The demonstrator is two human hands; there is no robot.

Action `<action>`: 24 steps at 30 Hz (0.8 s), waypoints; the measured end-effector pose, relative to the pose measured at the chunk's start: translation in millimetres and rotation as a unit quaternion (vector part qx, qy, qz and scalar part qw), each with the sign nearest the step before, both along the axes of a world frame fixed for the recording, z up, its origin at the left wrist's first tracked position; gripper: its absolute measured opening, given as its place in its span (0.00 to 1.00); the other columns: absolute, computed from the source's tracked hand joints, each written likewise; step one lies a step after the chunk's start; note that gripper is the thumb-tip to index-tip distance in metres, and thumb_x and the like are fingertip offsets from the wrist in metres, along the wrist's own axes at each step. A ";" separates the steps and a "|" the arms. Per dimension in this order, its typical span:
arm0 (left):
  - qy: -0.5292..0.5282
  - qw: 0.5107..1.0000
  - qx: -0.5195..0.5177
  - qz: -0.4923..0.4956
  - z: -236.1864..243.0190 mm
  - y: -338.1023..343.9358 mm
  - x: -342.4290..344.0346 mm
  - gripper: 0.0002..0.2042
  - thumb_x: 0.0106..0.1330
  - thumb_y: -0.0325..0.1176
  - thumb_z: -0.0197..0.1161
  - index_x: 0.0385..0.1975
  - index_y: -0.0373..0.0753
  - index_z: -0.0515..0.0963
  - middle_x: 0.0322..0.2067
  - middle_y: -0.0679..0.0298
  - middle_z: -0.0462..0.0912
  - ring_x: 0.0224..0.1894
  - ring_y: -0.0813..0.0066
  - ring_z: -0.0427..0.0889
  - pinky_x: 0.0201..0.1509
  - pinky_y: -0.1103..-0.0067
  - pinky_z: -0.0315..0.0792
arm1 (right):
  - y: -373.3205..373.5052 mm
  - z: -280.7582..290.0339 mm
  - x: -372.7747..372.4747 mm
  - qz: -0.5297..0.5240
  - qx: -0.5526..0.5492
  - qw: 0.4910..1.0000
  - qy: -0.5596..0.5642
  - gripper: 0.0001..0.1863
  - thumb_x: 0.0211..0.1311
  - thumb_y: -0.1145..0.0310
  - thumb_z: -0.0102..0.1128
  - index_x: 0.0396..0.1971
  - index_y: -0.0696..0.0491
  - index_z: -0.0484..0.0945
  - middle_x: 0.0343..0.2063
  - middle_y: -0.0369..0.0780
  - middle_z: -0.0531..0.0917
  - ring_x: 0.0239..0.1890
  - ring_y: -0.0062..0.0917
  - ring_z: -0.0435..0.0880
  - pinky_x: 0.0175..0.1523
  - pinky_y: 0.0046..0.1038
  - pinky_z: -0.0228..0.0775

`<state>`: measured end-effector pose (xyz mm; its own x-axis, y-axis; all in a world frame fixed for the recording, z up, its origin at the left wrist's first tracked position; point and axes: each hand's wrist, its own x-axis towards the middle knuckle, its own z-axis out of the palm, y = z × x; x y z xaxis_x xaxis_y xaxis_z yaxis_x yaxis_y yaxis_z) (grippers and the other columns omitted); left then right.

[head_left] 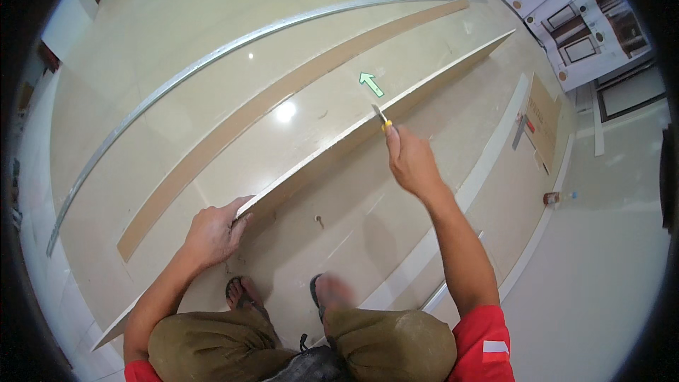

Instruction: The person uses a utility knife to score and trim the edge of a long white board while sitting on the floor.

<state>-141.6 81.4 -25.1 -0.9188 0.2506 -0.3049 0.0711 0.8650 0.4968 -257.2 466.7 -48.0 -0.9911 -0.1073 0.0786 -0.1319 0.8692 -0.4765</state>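
Observation:
A long, narrow board (311, 163) with a pale edge and beige face stands tilted on its side, running diagonally from lower left to upper right. My left hand (214, 232) grips it near its lower-left part, thumb and fingers on either side of the edge. In my right hand (412, 161) is a knife (387, 126) with a yellow part near its blade. Its blade lies at the board's upper edge, around the middle of the length. My right fingers wrap round the handle and hide most of it.
Beyond the board lie a brown strip (290, 83) and a long silver metal bar (230, 46) on the glossy tiled floor. To the right are a flat brown sheet (543, 117), a small bottle (552, 198) and printed sheeting (566, 21). My sandalled feet (244, 291) are close below the board.

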 end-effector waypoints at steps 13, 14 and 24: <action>0.009 1.000 -0.009 -0.008 -2.5 -3.2 1.1 0.19 0.75 0.37 0.63 0.64 0.44 0.79 0.28 0.43 0.85 0.32 0.38 0.86 0.41 0.52 0.78 | -20.8 23.5 26.5 0.035 0.011 0.995 -0.092 0.22 0.85 0.55 0.45 0.38 0.59 0.78 0.33 0.59 0.83 0.37 0.62 0.82 0.43 0.60 0.71; 0.009 1.000 -0.009 -0.007 -3.2 -3.2 1.5 0.19 0.75 0.37 0.63 0.64 0.44 0.79 0.28 0.43 0.85 0.32 0.38 0.86 0.41 0.52 0.78 | -15.3 21.5 20.4 0.035 0.011 0.995 -0.092 0.22 0.85 0.55 0.45 0.38 0.59 0.78 0.33 0.59 0.83 0.37 0.62 0.82 0.43 0.60 0.71; 0.018 1.000 0.002 -0.006 -5.3 -3.7 3.4 0.19 0.75 0.37 0.64 0.64 0.45 0.79 0.27 0.44 0.85 0.31 0.40 0.85 0.40 0.53 0.79 | -36.4 19.2 31.7 0.040 0.022 0.996 -0.081 0.20 0.86 0.56 0.45 0.43 0.59 0.76 0.32 0.62 0.84 0.39 0.64 0.83 0.45 0.60 0.73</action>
